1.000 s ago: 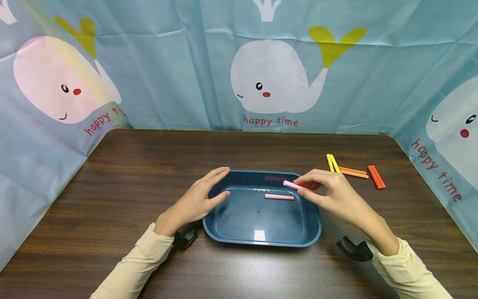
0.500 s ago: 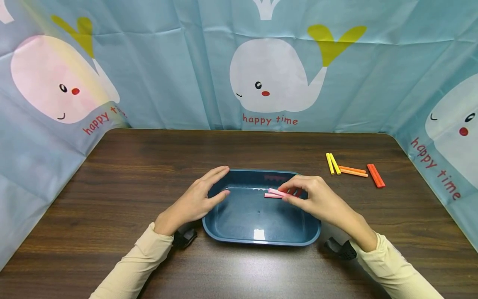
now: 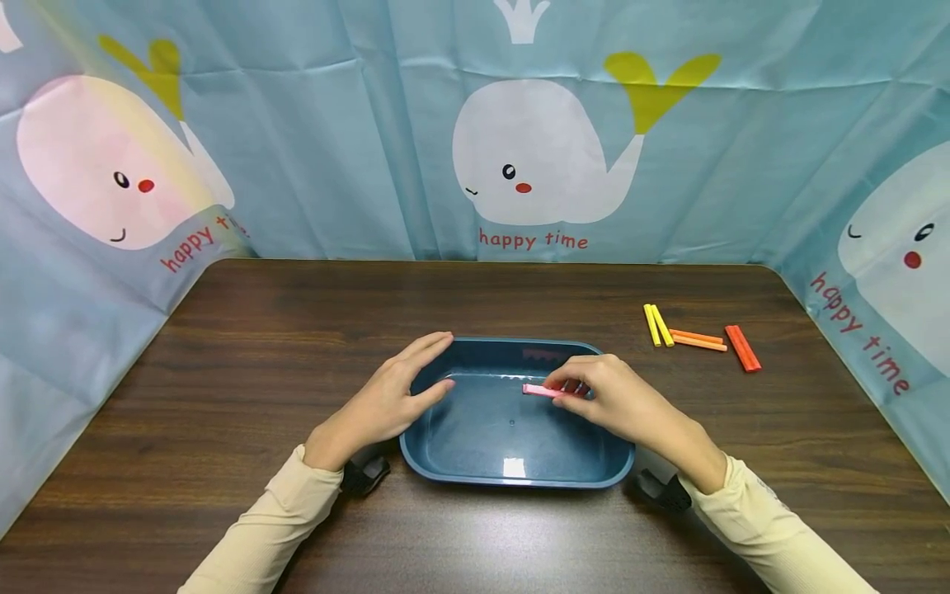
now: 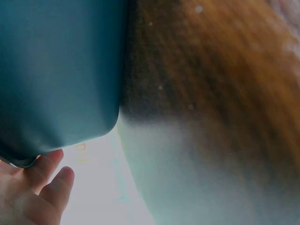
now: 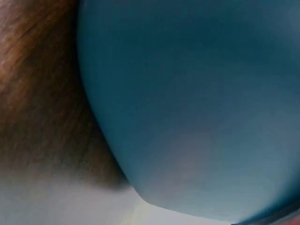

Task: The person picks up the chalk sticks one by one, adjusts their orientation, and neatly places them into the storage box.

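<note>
A blue plastic basin [image 3: 517, 481] stands on the table in the head view. My left hand [image 3: 382, 404] lies at its back left corner, fingers nearly straight along the rim, thumb reaching over the inside. In the left wrist view, fingers [image 4: 44, 171] show at the outer wall by the rim. Inside the basin, my right hand [image 3: 619, 396] pinches a pink stick [image 3: 540, 390] between thumb and fingers, low over the floor. A second pink stick lies about there, mostly hidden by the held one and the fingers. The right wrist view shows mainly the basin's outer wall [image 5: 187, 103].
Behind the basin to the right lie two yellow sticks [image 3: 657, 325], two orange sticks [image 3: 698, 340] and a red bundle of sticks [image 3: 742, 348] on the wooden table [image 3: 312, 305]. A light blue whale-print curtain [image 3: 334, 165] hangs around the table's back and sides.
My right hand has moved left and down into the basin with the pink stick, bringing it beside the other pink stick. My left hand has stayed at the rim.
</note>
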The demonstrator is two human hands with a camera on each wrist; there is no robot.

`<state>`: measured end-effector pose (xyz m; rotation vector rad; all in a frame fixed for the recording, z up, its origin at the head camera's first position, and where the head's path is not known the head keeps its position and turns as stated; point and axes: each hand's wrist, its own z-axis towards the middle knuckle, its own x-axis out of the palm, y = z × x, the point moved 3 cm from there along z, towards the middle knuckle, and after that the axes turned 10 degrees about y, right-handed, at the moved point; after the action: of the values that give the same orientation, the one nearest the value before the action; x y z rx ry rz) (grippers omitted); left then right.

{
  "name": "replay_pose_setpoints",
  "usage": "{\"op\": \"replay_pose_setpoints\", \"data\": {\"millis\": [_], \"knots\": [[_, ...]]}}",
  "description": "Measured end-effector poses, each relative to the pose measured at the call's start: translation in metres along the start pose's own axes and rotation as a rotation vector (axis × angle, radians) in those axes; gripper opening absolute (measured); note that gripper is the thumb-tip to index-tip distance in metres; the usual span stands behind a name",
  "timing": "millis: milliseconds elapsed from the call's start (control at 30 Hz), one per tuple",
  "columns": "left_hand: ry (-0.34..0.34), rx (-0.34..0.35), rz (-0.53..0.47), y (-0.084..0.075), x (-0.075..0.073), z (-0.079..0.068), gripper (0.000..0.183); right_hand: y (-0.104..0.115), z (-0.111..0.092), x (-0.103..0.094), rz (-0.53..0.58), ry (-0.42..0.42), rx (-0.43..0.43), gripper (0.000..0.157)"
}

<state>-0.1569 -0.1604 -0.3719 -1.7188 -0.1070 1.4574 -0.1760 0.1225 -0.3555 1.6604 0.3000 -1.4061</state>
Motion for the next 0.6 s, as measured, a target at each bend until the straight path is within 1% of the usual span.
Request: {"op": "replay_pose_setpoints", "data": {"millis": [133,333,600], "knots": [[0.001,0.003,-0.003,0.0002,-0.0001,0.0002,0.062,0.0003,0.0022,0.002,-0.055,0.029,0.016,0.015],[-0.002,0.004,0.0,0.0,0.0,0.0003,0.062,-0.0002,0.0045,0.0043,-0.128,0.04,0.047,0.015],[-0.011,0.014,0.006,-0.0002,0.0,0.0007,0.061,0.0011,0.007,0.0077,-0.181,0.048,0.068,0.015]]}}
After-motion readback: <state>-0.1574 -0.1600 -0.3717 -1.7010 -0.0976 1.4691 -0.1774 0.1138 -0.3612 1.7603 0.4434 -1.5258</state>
